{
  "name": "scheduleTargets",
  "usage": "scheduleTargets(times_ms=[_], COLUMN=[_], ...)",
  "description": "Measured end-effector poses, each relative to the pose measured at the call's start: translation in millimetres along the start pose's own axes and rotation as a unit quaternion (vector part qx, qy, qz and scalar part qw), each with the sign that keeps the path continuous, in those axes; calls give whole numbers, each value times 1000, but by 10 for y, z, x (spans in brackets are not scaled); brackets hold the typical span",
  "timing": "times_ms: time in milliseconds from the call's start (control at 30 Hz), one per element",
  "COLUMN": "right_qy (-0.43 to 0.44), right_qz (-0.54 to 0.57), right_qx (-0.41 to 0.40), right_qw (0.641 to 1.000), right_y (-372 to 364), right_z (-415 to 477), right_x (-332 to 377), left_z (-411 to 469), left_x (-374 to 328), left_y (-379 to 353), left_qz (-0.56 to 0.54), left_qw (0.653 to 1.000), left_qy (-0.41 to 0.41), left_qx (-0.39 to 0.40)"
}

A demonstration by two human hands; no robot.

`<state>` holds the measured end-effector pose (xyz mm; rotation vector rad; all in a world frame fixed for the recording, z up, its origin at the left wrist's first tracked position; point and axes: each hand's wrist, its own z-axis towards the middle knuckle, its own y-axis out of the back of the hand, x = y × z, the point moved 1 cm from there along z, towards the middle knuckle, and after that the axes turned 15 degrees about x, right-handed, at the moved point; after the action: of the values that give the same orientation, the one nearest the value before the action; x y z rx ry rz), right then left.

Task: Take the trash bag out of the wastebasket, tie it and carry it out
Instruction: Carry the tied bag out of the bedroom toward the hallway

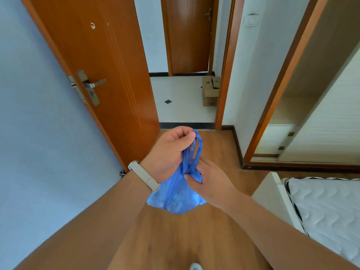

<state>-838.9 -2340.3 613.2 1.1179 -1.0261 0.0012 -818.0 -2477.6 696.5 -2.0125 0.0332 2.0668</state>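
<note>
A small blue plastic trash bag [175, 197] hangs in the air in front of me above the wooden floor. My left hand [167, 152], with a pale band on the wrist, is closed around the bag's gathered handles, which loop up over its fingers. My right hand [210, 182] pinches the bag's neck just below the handles from the right side. The bag's lower part bulges with contents. No wastebasket is in view.
An open brown door [101, 75] stands at the left. The doorway ahead leads onto white tile [179, 106], where a cardboard box [210, 90] sits at the right. A mattress [327, 211] is at the lower right, and an open wardrobe [303, 106] is behind it.
</note>
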Motion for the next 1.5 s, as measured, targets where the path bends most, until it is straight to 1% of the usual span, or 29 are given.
scheduleTargets(times_ms=[100, 300, 533, 633, 733, 867, 1033, 1167, 1333, 1500], right_qy=[10, 18, -29, -44, -61, -83, -78, -85, -95, -68], right_qz=[-15, -39, -30, -31, -41, -59, -72, -71, -69, -49], right_qx=[-4, -21, -17, -36, -48, -55, -82, -116, -136, -155], right_qw=[1000, 999, 999, 998, 996, 993, 991, 987, 984, 984], right_y=[185, 421, 637, 792, 947, 1164, 1411, 1534, 1671, 1763], right_z=[473, 1134, 1810, 2192, 2649, 3315, 4105, 4548, 5094, 5550], right_x=[-110, -387, -908, -1116, -1269, -1417, -1562, -1692, -1973, -2356], left_z=[362, 1056, 1918, 2361, 2852, 3490, 4156, 4625, 5233, 5792], left_x=[-108, -192, -84, -82, -113, -220, -348, -450, -463, -339], left_y=[237, 617, 1116, 1372, 1690, 2120, 2579, 2847, 3154, 3379], left_qz=[-3, -7, 5, 18, -4, -32, -42, -60, -51, -77], left_qw=[1000, 1000, 1000, 998, 997, 994, 988, 985, 985, 984], left_qy=[-5, -11, -6, -14, -23, -12, -26, -34, -28, -10], left_qx=[-6, -4, 30, 59, 80, 102, 150, 157, 164, 163])
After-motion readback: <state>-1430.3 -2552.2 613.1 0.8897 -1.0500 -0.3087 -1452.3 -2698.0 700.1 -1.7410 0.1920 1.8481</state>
